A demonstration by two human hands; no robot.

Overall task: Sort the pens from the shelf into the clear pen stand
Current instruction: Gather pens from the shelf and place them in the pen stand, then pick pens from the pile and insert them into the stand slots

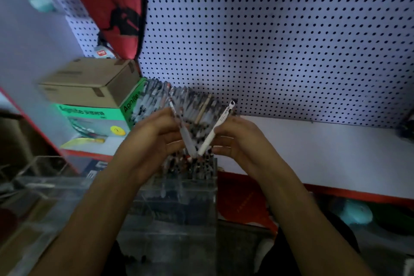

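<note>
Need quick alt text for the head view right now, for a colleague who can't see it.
Each hand, left hand and right hand, holds one pen above the clear pen stand, pen tips angled down together. Behind them, pens lie stacked on the white shelf.

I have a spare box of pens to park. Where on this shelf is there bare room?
The white shelf lies bare right of the right hand, up to the pegboard. It is crowded on the left: the pen pile, the green box and the cardboard box on it.

White shelf [324, 148]: boxes [89, 87], pens [179, 101].
</note>
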